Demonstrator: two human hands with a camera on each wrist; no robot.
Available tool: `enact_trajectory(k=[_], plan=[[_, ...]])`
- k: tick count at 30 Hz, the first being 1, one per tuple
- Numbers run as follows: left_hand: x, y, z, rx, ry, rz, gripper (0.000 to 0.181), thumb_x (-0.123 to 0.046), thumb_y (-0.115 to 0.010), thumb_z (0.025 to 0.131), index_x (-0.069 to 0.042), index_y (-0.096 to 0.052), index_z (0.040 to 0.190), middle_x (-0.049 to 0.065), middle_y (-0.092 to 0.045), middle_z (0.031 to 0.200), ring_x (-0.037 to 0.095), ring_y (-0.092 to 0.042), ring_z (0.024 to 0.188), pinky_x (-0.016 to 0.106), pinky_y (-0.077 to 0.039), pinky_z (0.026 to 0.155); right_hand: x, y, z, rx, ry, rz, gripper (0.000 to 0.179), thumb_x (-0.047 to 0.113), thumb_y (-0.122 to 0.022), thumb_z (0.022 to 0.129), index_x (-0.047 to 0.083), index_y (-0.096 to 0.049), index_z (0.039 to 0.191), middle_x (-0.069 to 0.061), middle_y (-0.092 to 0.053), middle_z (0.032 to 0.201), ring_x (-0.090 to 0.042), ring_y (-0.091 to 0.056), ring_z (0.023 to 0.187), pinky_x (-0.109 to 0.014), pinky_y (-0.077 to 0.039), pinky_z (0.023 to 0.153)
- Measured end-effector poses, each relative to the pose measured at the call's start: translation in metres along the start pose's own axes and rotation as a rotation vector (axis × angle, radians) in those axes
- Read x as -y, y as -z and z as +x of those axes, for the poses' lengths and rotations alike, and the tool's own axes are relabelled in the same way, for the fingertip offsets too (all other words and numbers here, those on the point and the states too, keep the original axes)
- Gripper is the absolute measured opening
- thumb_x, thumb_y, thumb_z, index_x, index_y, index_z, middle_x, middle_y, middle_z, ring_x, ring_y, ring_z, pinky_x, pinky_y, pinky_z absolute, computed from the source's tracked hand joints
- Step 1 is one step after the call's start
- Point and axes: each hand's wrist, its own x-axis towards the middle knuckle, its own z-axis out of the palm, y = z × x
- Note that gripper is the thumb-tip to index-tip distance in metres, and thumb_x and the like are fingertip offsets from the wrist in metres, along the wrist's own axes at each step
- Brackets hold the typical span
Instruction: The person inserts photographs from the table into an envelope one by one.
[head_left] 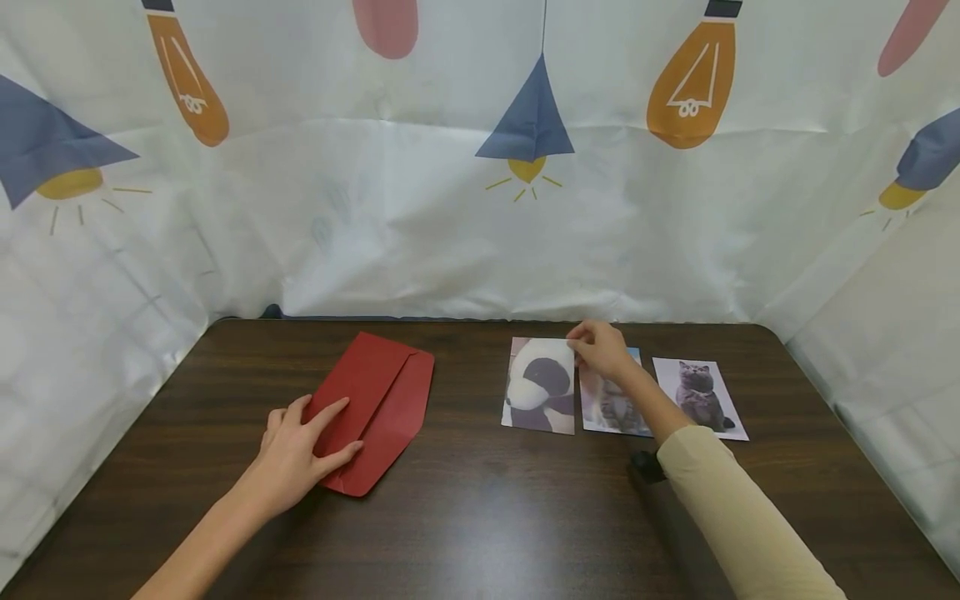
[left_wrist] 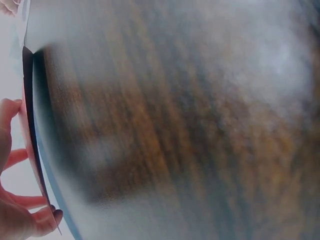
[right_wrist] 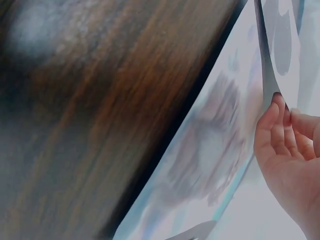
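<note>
My right hand point(head_left: 600, 350) pinches rectangular grey-white paper panda print point(head_left: 538, 387) by its far-right corner | it's right of red paper envelope point(head_left: 382, 392) | my left hand point(head_left: 295, 454), fingers spread, rests on envelope | likely light, creasable: hold edges

Envelope point(head_left: 378, 408) of smooth red paper, folds crisp, finish a low satin sheen; left photo point(head_left: 542, 387), middle photo point(head_left: 611, 408) and right photo point(head_left: 702, 398), each a print on thin, smooth paper. Table point(head_left: 487, 533) with dark brown wood-grain top, polished and glossy, solid wood or laminate not determinable. Curtain point(head_left: 420, 208), creased, softly shiny printed sheet, cloth or plastic uncertain; sleeve point(head_left: 742, 517) of matt, smooth, pale cloth.
</note>
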Motion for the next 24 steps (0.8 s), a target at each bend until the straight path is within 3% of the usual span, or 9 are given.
enact_trajectory(k=[15, 24], plan=[[-0.006, 0.004, 0.001, 0.057, 0.030, -0.028, 0.069, -0.034, -0.076, 0.097, 0.000, -0.050, 0.151, 0.047, -0.032, 0.145, 0.063, -0.032, 0.123, 0.073, -0.045, 0.090, 0.003, 0.010, -0.009, 0.013, 0.004, 0.047, 0.025, 0.007, -0.059, 0.107, -0.013, -0.064, 0.121, -0.016, -0.070, 0.087, -0.018, -0.069, 0.073, -0.028, -0.061, 0.072], [-0.009, 0.004, 0.001, 0.026, 0.012, -0.032, 0.068, -0.033, -0.077, 0.097, -0.002, -0.051, 0.151, 0.045, -0.035, 0.144, 0.061, -0.034, 0.122, 0.069, -0.046, 0.089, 0.005, 0.015, -0.013, 0.016, 0.004, 0.074, 0.025, 0.007, -0.058, 0.108, -0.014, -0.064, 0.121, -0.016, -0.071, 0.087, -0.016, -0.069, 0.074, -0.031, -0.062, 0.074]])
